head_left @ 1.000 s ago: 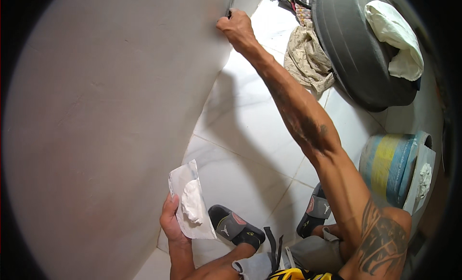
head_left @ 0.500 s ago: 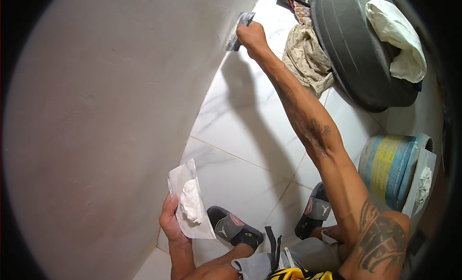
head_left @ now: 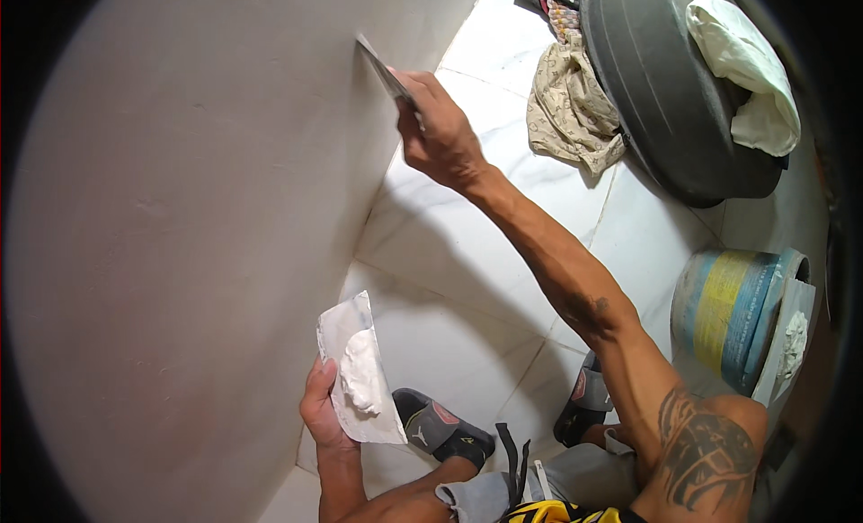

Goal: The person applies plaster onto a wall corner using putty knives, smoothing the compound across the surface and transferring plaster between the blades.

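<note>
My right hand (head_left: 438, 132) is closed round a flat metal putty knife (head_left: 387, 74), whose blade edge meets the grey wall (head_left: 198, 217) at the upper middle. The blade is seen nearly edge-on, tilted against the surface. Low on the left, my left hand (head_left: 325, 406) grips a thin white board (head_left: 382, 426) by its left edge, thumb on top and the other fingers hidden beneath. A thick mound of white putty (head_left: 361, 372) lies on that board. The wall shows faint ridges and small marks.
White marble-look tiles (head_left: 449, 253) cover the floor. To the right stands a blue and yellow bucket (head_left: 724, 316), with a putty-smeared board (head_left: 791, 343) against its rim. Behind it are a large black tub (head_left: 665, 101), a white cloth (head_left: 742, 69) and a beige patterned cloth (head_left: 575, 110).
My right hand has brought the putty knife left and nearer, from the wall's bottom edge onto its face, and turned the blade. The left hand with its board has barely shifted.
</note>
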Demonstrator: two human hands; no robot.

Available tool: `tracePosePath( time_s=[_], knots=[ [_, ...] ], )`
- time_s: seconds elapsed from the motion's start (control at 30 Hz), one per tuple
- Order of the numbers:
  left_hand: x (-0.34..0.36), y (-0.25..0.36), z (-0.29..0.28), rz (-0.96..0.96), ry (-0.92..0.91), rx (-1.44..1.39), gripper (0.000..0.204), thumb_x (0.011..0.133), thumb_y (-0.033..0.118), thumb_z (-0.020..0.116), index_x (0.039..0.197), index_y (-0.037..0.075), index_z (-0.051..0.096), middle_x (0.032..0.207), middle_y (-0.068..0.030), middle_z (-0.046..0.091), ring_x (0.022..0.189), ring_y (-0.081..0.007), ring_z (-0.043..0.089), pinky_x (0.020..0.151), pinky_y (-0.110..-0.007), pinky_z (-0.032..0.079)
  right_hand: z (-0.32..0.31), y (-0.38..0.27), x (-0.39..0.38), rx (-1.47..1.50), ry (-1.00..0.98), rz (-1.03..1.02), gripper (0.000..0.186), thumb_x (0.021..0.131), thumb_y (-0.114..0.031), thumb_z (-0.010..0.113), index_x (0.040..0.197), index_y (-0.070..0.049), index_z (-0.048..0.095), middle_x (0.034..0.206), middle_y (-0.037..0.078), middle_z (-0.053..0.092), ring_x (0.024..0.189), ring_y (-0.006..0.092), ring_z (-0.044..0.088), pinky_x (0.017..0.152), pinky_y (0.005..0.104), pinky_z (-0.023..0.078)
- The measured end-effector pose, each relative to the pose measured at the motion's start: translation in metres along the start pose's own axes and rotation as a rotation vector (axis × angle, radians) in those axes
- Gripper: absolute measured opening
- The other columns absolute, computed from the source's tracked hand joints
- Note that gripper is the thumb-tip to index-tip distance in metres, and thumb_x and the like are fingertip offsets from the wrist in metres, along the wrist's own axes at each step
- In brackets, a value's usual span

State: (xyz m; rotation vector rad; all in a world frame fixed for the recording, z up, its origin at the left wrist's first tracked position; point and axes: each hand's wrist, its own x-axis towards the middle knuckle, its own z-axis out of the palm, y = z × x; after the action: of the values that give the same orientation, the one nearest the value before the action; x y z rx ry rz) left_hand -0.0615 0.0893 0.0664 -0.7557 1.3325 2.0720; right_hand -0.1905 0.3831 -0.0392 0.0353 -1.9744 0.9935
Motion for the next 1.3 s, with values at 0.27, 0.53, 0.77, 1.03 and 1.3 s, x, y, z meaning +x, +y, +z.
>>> tracePosePath(
  time_s=[0.27, 0.53, 0.77, 1.03, 1.3],
  knots=[
    [0.002, -0.006, -0.015, 0.004, 0.052, -0.039, 0.031, 0.095, 0.022, 0.049, 0.113, -0.002, 0.056, 0.090, -0.0096, 0.066, 0.071, -0.0196, 0.065, 0.065, -0.032, 0.055, 0.000, 0.057, -0.013, 0.222, 0.046, 1.035, 0.016, 0.086, -0.010, 0.050, 0.074, 0.000, 0.054, 0.060, 0.000, 0.048, 0.051, 0.0088, 0.040, 0.045, 0.0286, 0.033],
    [0.002, -0.010, -0.027, 0.001, 0.060, -0.058, 0.031, 0.095, 0.022, 0.049, 0.115, -0.001, 0.056, 0.090, -0.0099, 0.066, 0.070, -0.0199, 0.065, 0.063, -0.032, 0.055, 0.029, 0.042, -0.002, 0.171, -0.081, 0.964, 0.026, 0.078, -0.012, 0.046, 0.087, 0.010, 0.058, 0.074, 0.020, 0.062, 0.067, 0.0283, 0.059, 0.066, 0.0401, 0.049],
    [0.001, -0.010, -0.023, 0.004, 0.045, -0.056, 0.030, 0.095, 0.023, 0.049, 0.112, 0.000, 0.056, 0.088, -0.0093, 0.065, 0.066, -0.0200, 0.064, 0.059, -0.032, 0.055, 0.014, -0.027, -0.024, 0.165, -0.132, 0.320, 0.030, 0.078, 0.003, 0.051, 0.108, 0.006, 0.051, 0.088, 0.022, 0.049, 0.076, 0.0349, 0.053, 0.069, 0.0422, 0.047],
    [0.000, -0.012, -0.028, 0.001, 0.074, -0.062, 0.027, 0.095, 0.024, 0.049, 0.107, 0.001, 0.057, 0.081, -0.0096, 0.064, 0.059, -0.0209, 0.061, 0.053, -0.032, 0.052, -0.015, 0.056, 0.013, 0.111, 0.193, 0.871, 0.016, 0.085, -0.011, 0.051, 0.076, 0.001, 0.057, 0.059, 0.001, 0.051, 0.050, 0.0099, 0.044, 0.045, 0.0288, 0.037],
    [0.000, -0.012, -0.034, 0.002, 0.075, -0.070, 0.029, 0.095, 0.024, 0.049, 0.109, 0.000, 0.057, 0.084, -0.0102, 0.065, 0.062, -0.0209, 0.063, 0.056, -0.032, 0.053, -0.005, 0.082, 0.051, 0.456, -0.054, 0.965, 0.013, 0.081, -0.008, 0.056, 0.080, 0.005, 0.055, 0.074, 0.008, 0.053, 0.062, 0.0196, 0.055, 0.074, 0.0408, 0.058]
  ],
)
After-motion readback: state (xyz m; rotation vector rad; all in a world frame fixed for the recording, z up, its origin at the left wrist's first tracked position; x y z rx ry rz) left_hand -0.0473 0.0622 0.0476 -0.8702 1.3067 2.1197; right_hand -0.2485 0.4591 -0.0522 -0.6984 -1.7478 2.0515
